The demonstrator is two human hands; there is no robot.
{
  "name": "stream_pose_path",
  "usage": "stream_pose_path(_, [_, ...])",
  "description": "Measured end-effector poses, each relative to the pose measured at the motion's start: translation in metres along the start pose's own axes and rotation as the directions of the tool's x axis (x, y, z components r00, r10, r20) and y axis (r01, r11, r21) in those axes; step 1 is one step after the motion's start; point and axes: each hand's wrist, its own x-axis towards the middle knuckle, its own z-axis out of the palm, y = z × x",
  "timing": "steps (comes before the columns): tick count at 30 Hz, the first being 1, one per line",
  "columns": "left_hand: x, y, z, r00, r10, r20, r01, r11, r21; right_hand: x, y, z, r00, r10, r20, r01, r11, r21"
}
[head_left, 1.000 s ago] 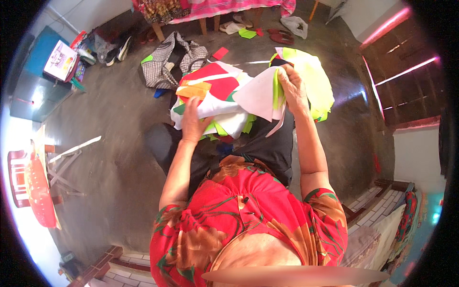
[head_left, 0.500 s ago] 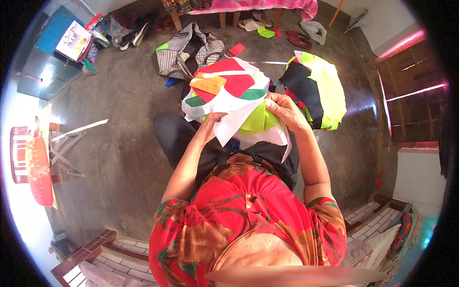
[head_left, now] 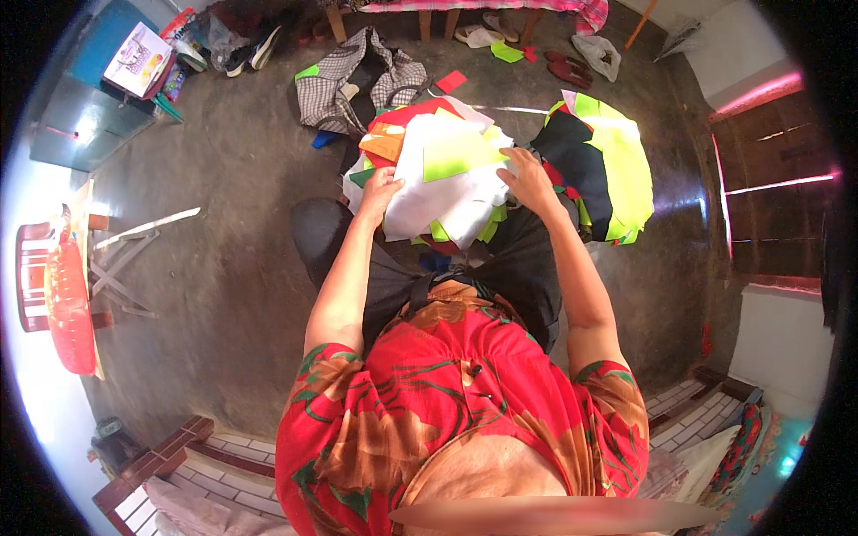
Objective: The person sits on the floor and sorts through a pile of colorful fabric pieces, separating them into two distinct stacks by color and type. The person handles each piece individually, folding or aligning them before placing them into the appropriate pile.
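A white cloth piece [head_left: 429, 201] with a yellow-green patch [head_left: 451, 156] on it lies spread over a heap of coloured fabric pieces [head_left: 382, 143] in front of my lap. My left hand [head_left: 380, 194] pinches the white piece at its left edge. At the right edge, my right hand [head_left: 534, 183] grips the same cloth beside the patch, thumb and fingers close together. Red, orange and green pieces show from under it, and yellow-green scraps [head_left: 490, 228] poke out along its near side. What supports the heap is hidden.
Right of the heap stands a black and yellow-green fabric bundle [head_left: 617, 161]. A checked cloth bag [head_left: 331, 98] lies on the floor [head_left: 214, 268] beyond, near a red scrap [head_left: 450, 82] and shoes [head_left: 567, 70]. A blue metal box [head_left: 89, 121] is far left.
The white piece, folded up toward me before, is now laid flat over the heap with the yellow-green patch on top. Both hands have moved slightly away from me and apart.
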Motion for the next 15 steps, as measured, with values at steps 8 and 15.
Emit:
stream_pose_path(8, [0.023,-0.033,0.002,0.992,0.125,-0.005,-0.125,0.991,-0.041,-0.084,0.011,-0.040,0.986,0.053,-0.158,-0.117,0.892,-0.436])
stream_pose_path(15, [0.049,-0.008,0.014,0.977,0.213,-0.018,-0.201,0.941,0.273,-0.113,0.019,-0.014,0.975,0.048,-0.217,-0.119,0.937,-0.329])
